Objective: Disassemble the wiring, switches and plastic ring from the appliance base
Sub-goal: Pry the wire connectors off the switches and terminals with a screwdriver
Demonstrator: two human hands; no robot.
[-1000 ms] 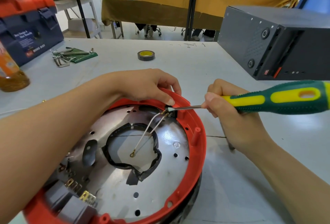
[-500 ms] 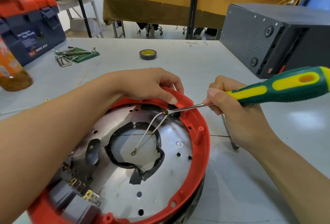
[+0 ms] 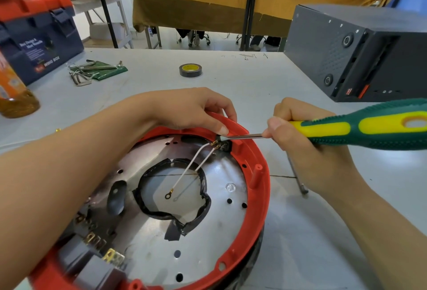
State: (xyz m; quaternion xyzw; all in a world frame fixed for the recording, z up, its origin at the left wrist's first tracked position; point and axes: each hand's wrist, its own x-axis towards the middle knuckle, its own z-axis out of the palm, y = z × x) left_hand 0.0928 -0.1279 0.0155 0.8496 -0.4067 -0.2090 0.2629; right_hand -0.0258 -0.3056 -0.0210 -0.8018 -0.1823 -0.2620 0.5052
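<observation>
**Screwdriver tip at the terminal block, far rim of the base**

The appliance base [image 3: 161, 232] sits on the desk [image 3: 254, 86] directly in front of me, open side up, with the red plastic ring [image 3: 263, 197] seated around its metal plate.

Left hand [image 3: 189, 109]: my grip curls over the far edge of the ring, thumb pressing down on the rim just beside the small terminal block [image 3: 223, 144].

Right hand [image 3: 307, 141]: grip closed around the green-and-yellow screwdriver [image 3: 360, 130], held near the front of the handle. The shaft lies nearly level and its tip touches the top of the terminal block, just inside the ring.

Two white wires [image 3: 191, 167] run from the block toward the centre hole in the plate; one ends in a ring lug hanging free over the hole. The hole edge is wrapped in black tape [image 3: 196, 220].

Switch parts with brass tabs [image 3: 111, 255] sit at the near left of the base, blurred.

Also on the desk: a tape roll [image 3: 190, 70], hex keys [image 3: 92, 70], a blue and red toolbox [image 3: 34, 35], a dark box [image 3: 360, 54] at the right.
</observation>
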